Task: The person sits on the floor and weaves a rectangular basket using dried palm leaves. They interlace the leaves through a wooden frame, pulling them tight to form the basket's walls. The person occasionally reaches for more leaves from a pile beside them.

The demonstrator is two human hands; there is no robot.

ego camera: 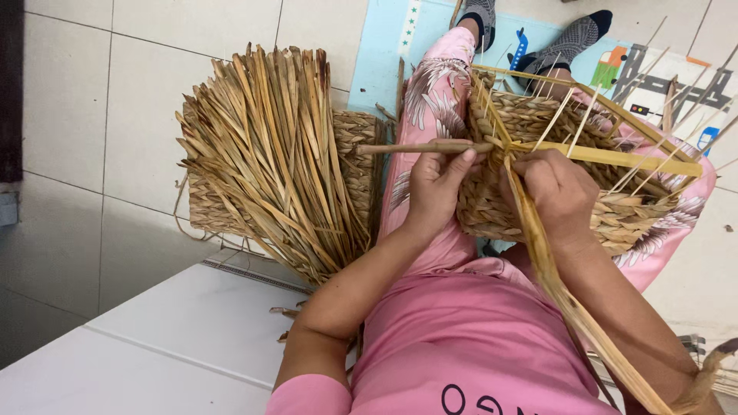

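1. i am seated, looking down at my lap; my legs in pink patterned trousers stretch toward the top of the view, ending in dark patterned socks point(573, 37) on a pale blue mat point(384, 54).
2. a half-woven basket point(538, 123) of braided dry straw rests on my lap, tilted on its side, with thin yellow ribs point(615, 157) forming its frame and pale stakes poking out past the rim.
3. my left hand point(434, 188) sits at the near left edge of the basket; its grip is closed on a twisted straw strand point(415, 147), pinched between thumb and fingers. the strand runs level to the left, its free end reaching out over the floor.
4. my right hand point(561, 192) lies on the basket's woven wall, just beside the left hand, fingers curled in against the weave. its grip looks narrow, and a long flat leaf point(553, 269) runs from under it back toward my body, past my forearm. i cannot tell whether the fingers truly clamp the leaf or only press on it.
5. to my left, on the tiled floor point(92, 92), a thick bundle point(269, 146) of loose dry leaves fans out over a finished woven panel point(354, 154).
6. a white surface point(154, 338) fills the lower left corner.
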